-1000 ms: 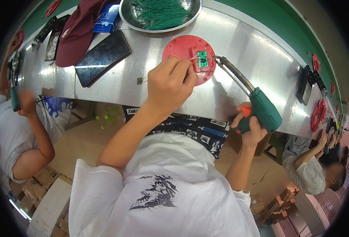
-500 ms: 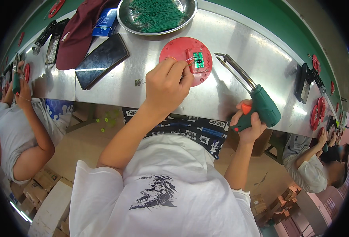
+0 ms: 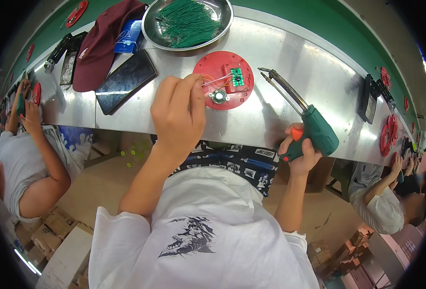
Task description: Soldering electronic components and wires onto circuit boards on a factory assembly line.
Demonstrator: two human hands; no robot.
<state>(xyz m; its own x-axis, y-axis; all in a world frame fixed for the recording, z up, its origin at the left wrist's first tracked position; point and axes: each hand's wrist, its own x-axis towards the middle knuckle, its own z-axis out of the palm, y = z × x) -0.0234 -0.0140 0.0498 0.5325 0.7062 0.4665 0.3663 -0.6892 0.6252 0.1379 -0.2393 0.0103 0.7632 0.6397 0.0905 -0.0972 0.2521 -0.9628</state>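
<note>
A round red plastic disc (image 3: 242, 98) lies on the metal bench, bearing a small green circuit board (image 3: 237, 77) and a round silver part with a white centre (image 3: 219, 96). Thin white and orange wires (image 3: 216, 80) run leftward from the board. At the disc's left edge, my left hand (image 3: 176, 111) pinches the wire ends between thumb and forefinger; exactly which strands it holds is too small to tell. My right hand (image 3: 302, 156) grips a green soldering gun (image 3: 321, 130) by its handle, near the red trigger. Its tip (image 3: 266, 71) points up-left, just right of the disc and apart from it.
A steel bowl (image 3: 228, 26) of green wires stands behind the disc. Left of it lie a dark phone (image 3: 126, 81), a maroon cap (image 3: 99, 45) and a blue box (image 3: 129, 36). Co-workers sit on both sides, the left one (image 3: 29, 164) nearer. Black holders (image 3: 367, 101) stand at right.
My left hand has drawn back leftward from the board to the disc's left edge, uncovering the round silver part and the wires. The soldering gun stays in my right hand, nearly still.
</note>
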